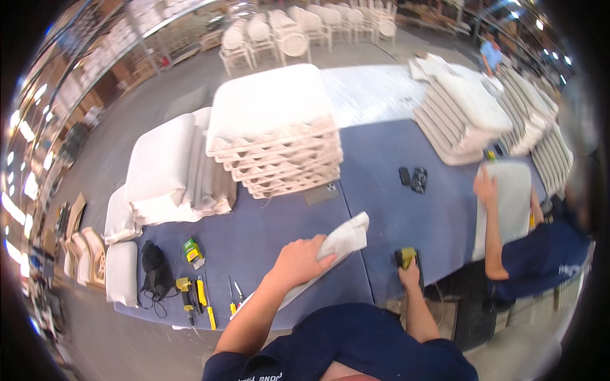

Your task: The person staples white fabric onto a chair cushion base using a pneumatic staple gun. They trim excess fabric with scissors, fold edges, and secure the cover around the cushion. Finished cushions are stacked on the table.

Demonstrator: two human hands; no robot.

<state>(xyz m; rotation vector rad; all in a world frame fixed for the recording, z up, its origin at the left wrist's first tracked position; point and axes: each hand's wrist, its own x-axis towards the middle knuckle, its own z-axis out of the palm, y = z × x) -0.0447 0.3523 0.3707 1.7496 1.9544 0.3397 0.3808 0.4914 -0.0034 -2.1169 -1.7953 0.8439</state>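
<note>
My left hand (pixel 300 261) is closed on a light grey fabric-covered seat cushion (pixel 346 238), tilted up so that mostly its edge and one corner show. Its lower part runs back beneath my left forearm. In my right hand (pixel 410 275), at the front of the blue-covered table (pixel 387 209), is a yellow-and-black staple gun (pixel 405 257). The gun is apart from the cushion. Left of my left arm lie a second yellow-and-black staple gun (pixel 185 293), a yellow utility knife (pixel 201 292) and yellow-handled hand tools (pixel 233 309).
A tall stack of cushions (pixel 273 101) stands beyond my left hand, with another stack (pixel 159 159) to its left. A black bag (pixel 155 270) and green box (pixel 192 251) lie nearby. At right, a co-worker (pixel 540 254) handles a cushion (pixel 508 190) beside more stacks (pixel 470 108).
</note>
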